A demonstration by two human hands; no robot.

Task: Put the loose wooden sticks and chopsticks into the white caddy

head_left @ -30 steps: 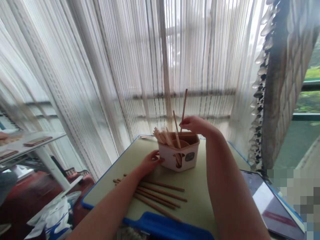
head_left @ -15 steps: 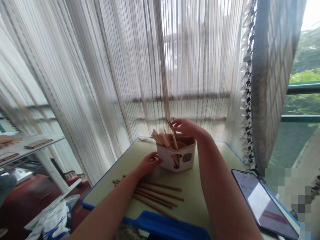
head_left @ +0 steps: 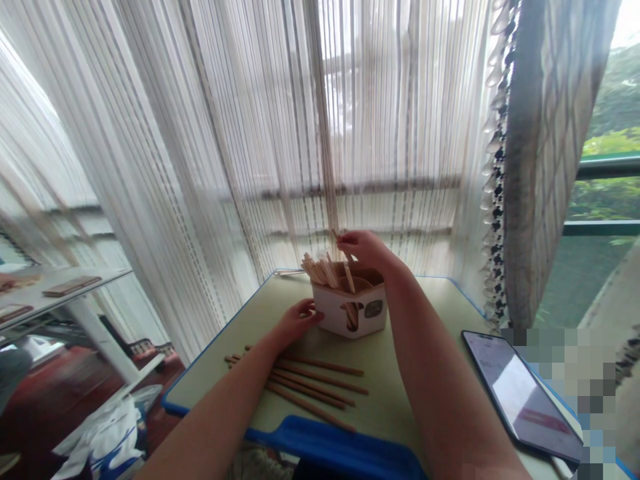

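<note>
A white container (head_left: 330,319) with a brown inside and a cut-out in its front stands on the small table. My left hand (head_left: 299,319) is at its lower left corner, fingers curled against the side and thumb near the front. Above the container, my right hand (head_left: 364,245) pinches the upper end of a wooden chopstick (head_left: 350,275), whose lower part is down inside. A bundle of pale sticks (head_left: 320,272) leans in the left compartment. Several brown chopsticks (head_left: 320,383) lie on the tabletop, partly hidden under my left forearm.
The table (head_left: 395,373) has a blue edge and a blue piece (head_left: 330,443) at the front. A phone (head_left: 523,400) lies at its right side. Sheer curtains (head_left: 280,133) hang behind. A white shelf (head_left: 95,287) and plastic bags (head_left: 103,433) are to the left.
My right hand has shifted slightly left and its fingers have closed further around the chopstick's top. My left hand stays by the container. The view has shifted a little.
</note>
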